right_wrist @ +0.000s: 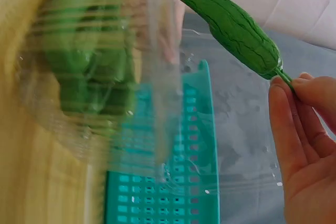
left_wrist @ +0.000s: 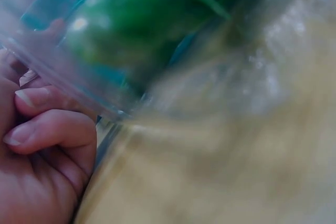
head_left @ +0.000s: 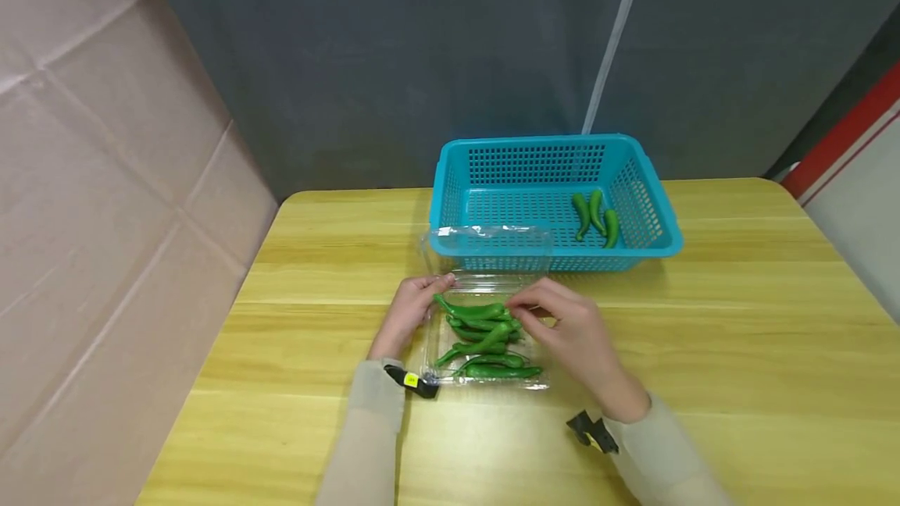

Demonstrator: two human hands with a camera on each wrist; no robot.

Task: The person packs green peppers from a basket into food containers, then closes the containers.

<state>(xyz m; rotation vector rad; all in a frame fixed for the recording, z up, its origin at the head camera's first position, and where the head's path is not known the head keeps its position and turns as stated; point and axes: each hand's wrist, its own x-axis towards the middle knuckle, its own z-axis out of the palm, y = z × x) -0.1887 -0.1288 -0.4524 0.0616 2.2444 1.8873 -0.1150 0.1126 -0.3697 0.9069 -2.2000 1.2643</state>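
Note:
My right hand (head_left: 578, 332) pinches a green chili pepper (right_wrist: 231, 29) by its thin stem, between thumb and fingertips. In the right wrist view the pepper stands out clear of the pile, its skin wrinkled. Below it lie several other green chili peppers (head_left: 492, 361) in a clear plastic clamshell box (head_left: 430, 365), whose lid (head_left: 492, 244) is folded back. My left hand (head_left: 406, 312) grips the box's left edge near the hinge, thumb on top and fingers curled in the left wrist view. That view is blurred around the box.
Behind the box stands a turquoise plastic basket (head_left: 668, 236) with 3 green peppers (head_left: 595, 213) in its right part. The lid overlaps the basket's front wall. Both stand on a light wooden table (head_left: 316, 295), with a dark grey panel (head_left: 366, 61) behind it.

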